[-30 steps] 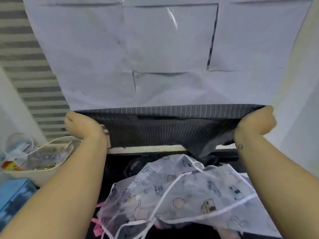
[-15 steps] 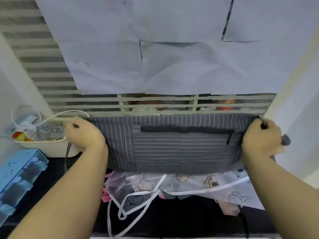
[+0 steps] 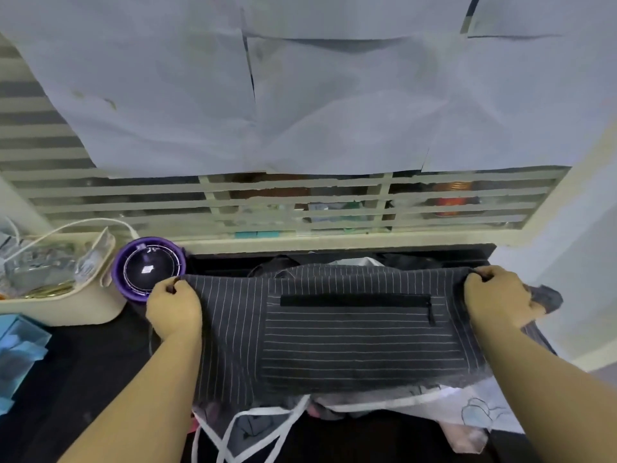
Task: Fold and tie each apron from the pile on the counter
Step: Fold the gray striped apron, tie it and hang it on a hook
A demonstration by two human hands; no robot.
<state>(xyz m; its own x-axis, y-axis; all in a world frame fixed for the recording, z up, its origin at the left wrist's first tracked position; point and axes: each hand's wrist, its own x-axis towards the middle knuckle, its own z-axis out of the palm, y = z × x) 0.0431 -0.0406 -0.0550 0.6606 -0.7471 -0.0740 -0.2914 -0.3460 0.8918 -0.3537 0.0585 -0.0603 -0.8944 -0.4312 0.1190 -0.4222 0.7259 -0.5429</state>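
A dark grey pinstriped apron (image 3: 334, 335) with a zip pocket is stretched flat between my hands over the pile on the black counter (image 3: 76, 372). My left hand (image 3: 173, 307) grips its far left corner and my right hand (image 3: 497, 300) grips its far right corner, fingers curled round the top edge. Beneath it lies a white printed apron (image 3: 467, 409) with white ties (image 3: 253, 426) trailing toward the front edge. More dark fabric of the pile (image 3: 407, 260) shows behind the striped apron.
A purple round lidded pot (image 3: 148, 267) stands close to my left hand. A cream tub (image 3: 66, 305) of clutter sits at far left, with a blue plastic tray (image 3: 20, 352) in front of it. A louvred window (image 3: 300, 202) covered with paper backs the counter; a white wall (image 3: 574, 262) stands right.
Both hands have lowered the striped apron from held up in the air to spread over the pile. The view has tilted down, bringing the purple pot into sight.
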